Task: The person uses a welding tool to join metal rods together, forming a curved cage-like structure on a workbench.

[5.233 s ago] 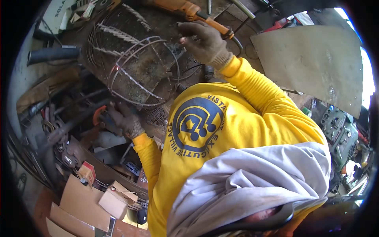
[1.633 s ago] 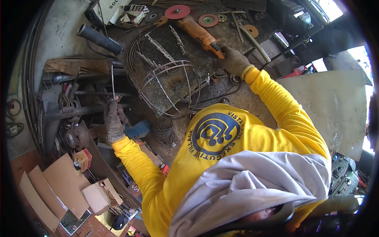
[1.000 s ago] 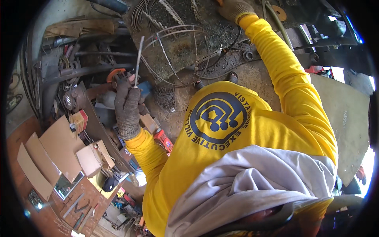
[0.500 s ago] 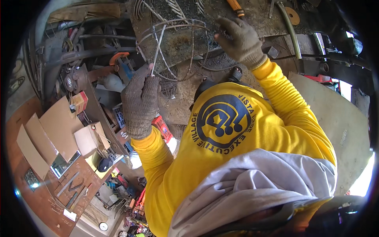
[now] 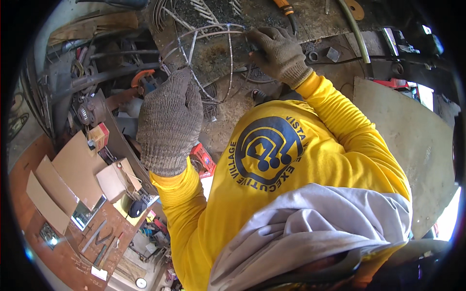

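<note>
A round cage-like frame of bent metal rods stands at the near edge of the dark metal worktable. My left hand, in a brown knit glove, is closed at the frame's left side around the lower end of a short straight metal rod. The rod's upper end meets the frame's upper ring; my fingers hide its lower end. My right hand, gloved the same, is closed on the right side of the frame's ring, its fingertips partly hidden.
An orange-handled tool and twisted rods lie on the worktable. A long pipe crosses its right side. At left stand cardboard pieces on a brown board, near an orange clamp. A large pale sheet leans at right.
My right hand has moved left and down from open above the frame onto its ring. My left hand has come nearer and lower, and the rod's top has shifted to the ring.
</note>
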Demonstrator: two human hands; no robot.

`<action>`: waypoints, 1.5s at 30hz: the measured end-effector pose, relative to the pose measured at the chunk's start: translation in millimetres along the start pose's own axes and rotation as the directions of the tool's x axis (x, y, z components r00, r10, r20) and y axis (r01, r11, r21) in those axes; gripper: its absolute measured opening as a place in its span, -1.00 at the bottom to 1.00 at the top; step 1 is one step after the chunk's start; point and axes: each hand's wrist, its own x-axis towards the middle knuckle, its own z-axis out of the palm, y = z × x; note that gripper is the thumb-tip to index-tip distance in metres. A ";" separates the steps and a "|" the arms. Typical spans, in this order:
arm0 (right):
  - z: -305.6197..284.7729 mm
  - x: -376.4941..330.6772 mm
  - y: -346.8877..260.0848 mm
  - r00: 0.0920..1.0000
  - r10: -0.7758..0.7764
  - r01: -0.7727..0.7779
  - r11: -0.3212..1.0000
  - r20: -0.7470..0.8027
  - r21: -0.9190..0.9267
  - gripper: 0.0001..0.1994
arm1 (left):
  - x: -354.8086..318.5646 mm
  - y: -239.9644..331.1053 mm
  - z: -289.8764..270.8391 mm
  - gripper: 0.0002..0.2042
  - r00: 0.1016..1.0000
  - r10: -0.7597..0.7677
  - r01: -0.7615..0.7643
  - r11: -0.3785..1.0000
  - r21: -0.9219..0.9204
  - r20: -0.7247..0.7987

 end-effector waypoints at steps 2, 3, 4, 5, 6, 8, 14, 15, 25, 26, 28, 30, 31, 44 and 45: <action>2.2 2.8 0.4 1.000 -0.008 0.008 1.000 -0.005 0.011 -0.47 | 4.7 11.5 -7.3 -0.77 1.000 -0.018 0.017 0.997 0.069 0.013; 2.2 3.9 0.1 1.000 -0.008 0.008 1.000 -0.013 0.010 -0.47 | 8.0 14.3 -11.0 -0.77 0.999 -0.034 0.033 0.997 0.076 0.014; 1.2 4.1 -1.2 1.000 -0.015 0.015 0.999 0.000 0.030 -0.47 | 10.1 16.3 -14.0 -0.78 1.000 -0.016 0.014 0.994 0.107 0.016; -2.0 5.6 -2.8 0.999 -0.007 0.006 1.000 0.046 0.019 -0.46 | 11.9 19.4 -15.1 -0.79 1.000 0.003 -0.005 0.991 0.136 0.020; -4.9 7.7 -2.3 0.996 0.002 -0.003 1.000 0.094 0.006 -0.45 | 13.1 24.0 -14.3 -0.79 0.999 -0.019 0.014 0.990 0.142 0.030; -6.9 10.6 -3.4 0.990 -0.029 0.023 0.999 0.139 0.047 -0.43 | 11.4 31.4 -15.6 -0.80 0.995 -0.098 0.093 0.983 0.158 0.021; -7.3 14.4 2.3 0.968 -0.129 0.117 0.991 0.214 0.065 -0.38 | 6.8 33.1 -0.9 -0.77 0.991 -0.090 0.098 0.992 0.082 -0.096; -6.7 14.9 2.1 0.965 -0.134 0.120 0.990 0.226 0.073 -0.38 | 6.2 38.0 0.2 -0.76 0.974 -0.202 0.206 0.978 0.038 -0.099; -2.3 17.7 2.6 0.949 -0.132 0.120 0.991 0.287 0.059 -0.32 | 17.2 63.1 -3.9 -0.77 0.937 -0.343 0.346 0.893 0.286 -0.063; -2.1 17.3 2.8 0.948 -0.135 0.113 0.989 0.288 0.090 -0.31 | 18.6 61.0 -3.2 -0.77 0.941 -0.338 0.332 0.897 0.292 -0.030; -2.4 16.9 2.6 0.947 -0.132 0.102 0.988 0.292 0.117 -0.28 | 20.0 56.1 -1.7 -0.77 0.944 -0.330 0.313 0.903 0.295 0.006; -3.4 17.4 0.7 0.945 -0.126 0.087 0.987 0.303 0.137 -0.27 | 18.6 50.1 0.9 -0.76 0.928 -0.372 0.368 0.891 0.266 -0.040; -2.6 16.7 1.9 0.945 -0.120 0.083 0.988 0.305 0.131 -0.27 | 17.9 48.0 2.9 -0.76 0.929 -0.368 0.364 0.894 0.261 -0.036; 1.1 40.4 -2.9 0.962 0.000 -0.059 0.976 0.272 0.208 -0.47 | 8.2 34.2 11.4 -0.78 0.946 -0.305 0.317 0.942 0.107 -0.114; 4.1 44.0 -3.3 0.973 0.037 -0.101 0.956 0.229 0.274 -0.48 | 6.6 31.0 10.4 -0.78 0.946 -0.305 0.314 0.946 0.079 -0.106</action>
